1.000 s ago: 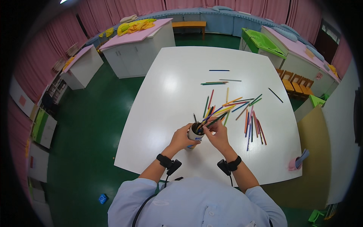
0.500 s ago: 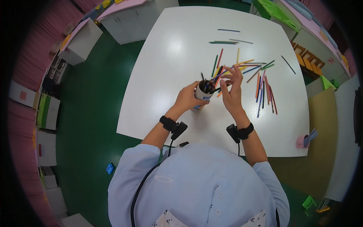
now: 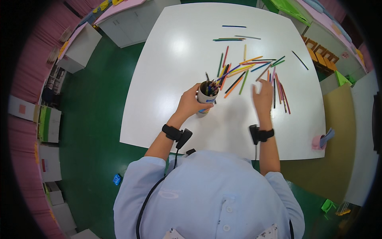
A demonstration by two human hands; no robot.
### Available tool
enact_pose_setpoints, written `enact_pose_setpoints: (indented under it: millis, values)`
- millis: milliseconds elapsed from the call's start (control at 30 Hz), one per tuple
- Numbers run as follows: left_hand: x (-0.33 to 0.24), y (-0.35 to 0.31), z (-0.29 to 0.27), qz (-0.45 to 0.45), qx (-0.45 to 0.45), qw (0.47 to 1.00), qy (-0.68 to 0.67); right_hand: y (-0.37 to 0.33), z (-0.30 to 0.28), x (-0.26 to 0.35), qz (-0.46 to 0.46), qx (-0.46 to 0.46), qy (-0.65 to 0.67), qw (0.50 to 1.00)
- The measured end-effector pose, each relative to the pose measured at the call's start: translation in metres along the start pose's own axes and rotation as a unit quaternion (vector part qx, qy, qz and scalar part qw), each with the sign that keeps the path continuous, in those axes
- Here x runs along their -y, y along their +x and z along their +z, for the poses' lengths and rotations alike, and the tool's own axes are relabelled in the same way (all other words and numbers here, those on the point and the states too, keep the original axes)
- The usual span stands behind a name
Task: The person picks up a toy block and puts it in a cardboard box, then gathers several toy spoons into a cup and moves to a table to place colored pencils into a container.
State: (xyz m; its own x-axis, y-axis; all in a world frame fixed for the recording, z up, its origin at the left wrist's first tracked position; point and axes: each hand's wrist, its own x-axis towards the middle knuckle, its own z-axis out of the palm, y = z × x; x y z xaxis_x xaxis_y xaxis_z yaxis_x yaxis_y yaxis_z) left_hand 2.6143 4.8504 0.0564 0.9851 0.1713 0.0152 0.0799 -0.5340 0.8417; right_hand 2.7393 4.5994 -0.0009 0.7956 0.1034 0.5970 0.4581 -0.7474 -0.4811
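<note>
Coloured pencils [image 3: 243,82] lie spread over the white table [image 3: 167,99], from its top to its middle right, nearly all up-frame of the two hands. At the centre of the frame, the left hand [image 3: 188,102] is wrapped around one pale cup [image 3: 207,100], which holds a crowd of pencils too tight to count. To its right, well apart, the right hand [image 3: 263,99] has its thumb and fingers spread, with nothing visible in its grasp; I cannot tell whether it touches anything. It is the nearer hand to the loose ones on the right: one brown pencil [image 3: 263,73] points from just above its fingertips toward the upper right, and a bundle [image 3: 283,94] beside it runs nearly up and down the frame, leaning outward at the bottom. Four pencils lie sideways near the top; one black pencil [image 3: 300,60] slants alone at the upper right. The middle heap and bundle overlap, so I cannot count them exactly. One pink cup [image 3: 316,142] stands at the table's lower right.
</note>
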Motion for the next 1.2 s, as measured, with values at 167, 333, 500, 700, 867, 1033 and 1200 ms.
enact_pose_setpoints:
  millis: [167, 333, 500, 700, 867, 1033, 1200]
  values:
    - [0.0, 0.006, 0.0, 0.008, 0.003, 1.0, 0.023, -0.019, -0.023, -0.093, 0.226, 0.236, -0.293, 0.899]
    - [-0.003, 0.008, 0.004, 0.01, 0.005, 0.999, 0.031, -0.026, -0.021, -0.137, 0.239, 0.252, -0.217, 0.912]
    - [-0.001, 0.006, 0.0, -0.015, 0.0, 0.999, 0.035, -0.011, -0.047, -0.099, 0.173, 0.231, -0.153, 0.945]
    - [0.004, 0.003, -0.001, 0.016, -0.017, 0.998, 0.051, 0.022, -0.054, 0.061, 0.175, 0.217, 0.507, 0.816]
    - [0.001, 0.005, 0.003, 0.006, -0.006, 0.999, 0.035, 0.023, -0.034, 0.107, 0.119, 0.13, 0.527, 0.832]
    - [0.0, 0.001, 0.002, -0.003, -0.02, 1.0, 0.022, 0.017, -0.016, 0.122, 0.035, 0.125, 0.477, 0.869]
    - [-0.006, 0.002, 0.002, -0.004, -0.02, 0.999, 0.032, 0.009, -0.009, 0.124, -0.006, 0.112, 0.45, 0.886]
